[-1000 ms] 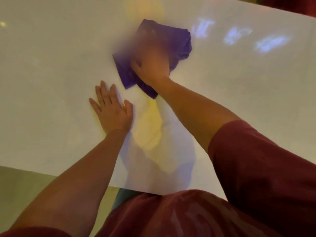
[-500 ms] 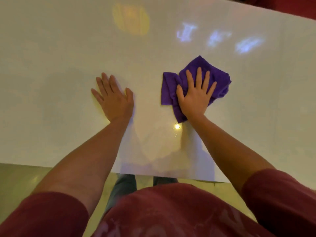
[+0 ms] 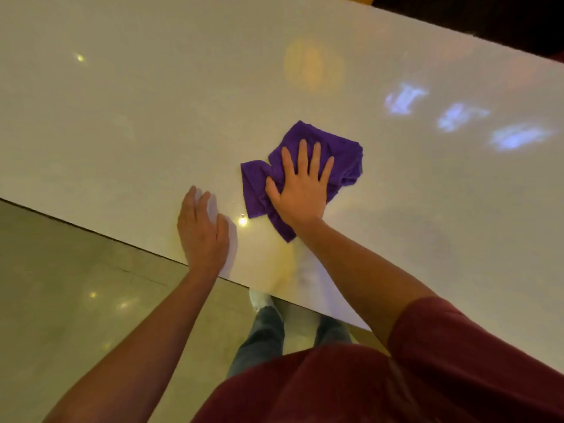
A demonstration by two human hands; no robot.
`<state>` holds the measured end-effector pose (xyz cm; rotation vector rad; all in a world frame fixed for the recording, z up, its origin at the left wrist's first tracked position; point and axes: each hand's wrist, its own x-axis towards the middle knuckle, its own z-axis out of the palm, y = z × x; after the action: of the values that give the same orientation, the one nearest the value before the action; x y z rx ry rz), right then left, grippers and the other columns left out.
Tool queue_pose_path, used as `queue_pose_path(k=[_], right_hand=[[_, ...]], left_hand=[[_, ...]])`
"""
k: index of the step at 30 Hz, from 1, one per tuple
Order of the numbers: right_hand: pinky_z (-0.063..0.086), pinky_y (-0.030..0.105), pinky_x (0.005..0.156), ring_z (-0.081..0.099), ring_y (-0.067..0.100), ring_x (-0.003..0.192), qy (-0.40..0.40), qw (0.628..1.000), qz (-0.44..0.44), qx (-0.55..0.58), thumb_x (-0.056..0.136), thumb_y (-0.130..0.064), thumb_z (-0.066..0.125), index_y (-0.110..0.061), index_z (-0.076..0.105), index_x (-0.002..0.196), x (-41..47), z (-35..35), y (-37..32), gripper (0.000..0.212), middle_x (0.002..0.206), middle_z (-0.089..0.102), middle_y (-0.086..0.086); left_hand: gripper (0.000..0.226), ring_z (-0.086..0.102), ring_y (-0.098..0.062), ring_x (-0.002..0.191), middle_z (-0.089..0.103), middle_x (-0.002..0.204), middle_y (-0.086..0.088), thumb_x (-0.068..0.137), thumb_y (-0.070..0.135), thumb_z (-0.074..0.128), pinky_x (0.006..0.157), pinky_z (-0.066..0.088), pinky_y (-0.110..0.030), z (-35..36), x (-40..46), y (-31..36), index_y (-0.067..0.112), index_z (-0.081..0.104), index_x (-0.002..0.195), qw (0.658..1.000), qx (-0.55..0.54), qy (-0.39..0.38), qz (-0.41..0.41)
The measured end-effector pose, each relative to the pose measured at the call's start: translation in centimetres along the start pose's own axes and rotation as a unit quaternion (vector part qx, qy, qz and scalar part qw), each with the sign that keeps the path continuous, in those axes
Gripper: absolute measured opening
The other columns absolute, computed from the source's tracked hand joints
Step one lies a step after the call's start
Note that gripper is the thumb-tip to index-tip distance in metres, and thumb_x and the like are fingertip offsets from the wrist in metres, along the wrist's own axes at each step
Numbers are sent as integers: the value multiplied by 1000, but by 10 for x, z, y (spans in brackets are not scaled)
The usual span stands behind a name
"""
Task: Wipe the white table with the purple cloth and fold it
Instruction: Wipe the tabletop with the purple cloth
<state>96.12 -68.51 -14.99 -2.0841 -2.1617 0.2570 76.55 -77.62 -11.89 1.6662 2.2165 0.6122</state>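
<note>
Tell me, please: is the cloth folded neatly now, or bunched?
Bunched. The cloth lies crumpled with uneven edges and creases on the table, pressed flat under the open right hand. No tidy fold shows.

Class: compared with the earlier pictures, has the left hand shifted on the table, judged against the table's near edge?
Yes. The left hand has slid back toward the near edge of the white table; earlier it lay well in from that edge, now its wrist sits at it.
</note>
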Motion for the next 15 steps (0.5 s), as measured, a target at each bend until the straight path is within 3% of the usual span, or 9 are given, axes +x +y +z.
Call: queue_pose_path(k=[5, 10, 13, 15], right_hand=[[6, 69, 129, 12, 46, 162, -43, 995, -90, -1, 107, -64, 29, -19, 36, 165, 9, 19, -116, 74, 174, 26, 19], [2, 61, 132, 14, 38, 164, -89, 978, -187, 11, 114, -44, 34, -23, 38, 165, 0, 25, -191, 55, 176, 27, 11], [21, 54, 130, 32, 34, 157, -100, 973, -202, 54, 112, -27, 48, -26, 54, 152, -8, 15, -221, 41, 166, 45, 7], [40, 47, 115, 51, 31, 140, -112, 969, -190, 109, 108, -22, 55, -28, 62, 144, -10, 0, -232, 38, 151, 61, 3]], left_hand=[[51, 42, -28, 145, 43, 160, -11, 100, 27, 47, 120, 38, -46, -32, 1, -27, 9, 50, 147, 988, -125, -5, -94], [39, 57, -22, 123, 51, 146, -5, 106, 27, 48, 102, 56, -51, -68, 29, -57, 19, 45, 145, 970, -178, 50, -157], [44, 56, -13, 116, 53, 146, -3, 107, 28, 49, 104, 55, -49, -87, 44, -77, 21, 43, 149, 960, -188, 4, -206], [42, 58, -15, 117, 58, 141, -2, 106, 26, 51, 105, 54, -47, -98, 49, -84, 20, 47, 147, 959, -197, -17, -202]])
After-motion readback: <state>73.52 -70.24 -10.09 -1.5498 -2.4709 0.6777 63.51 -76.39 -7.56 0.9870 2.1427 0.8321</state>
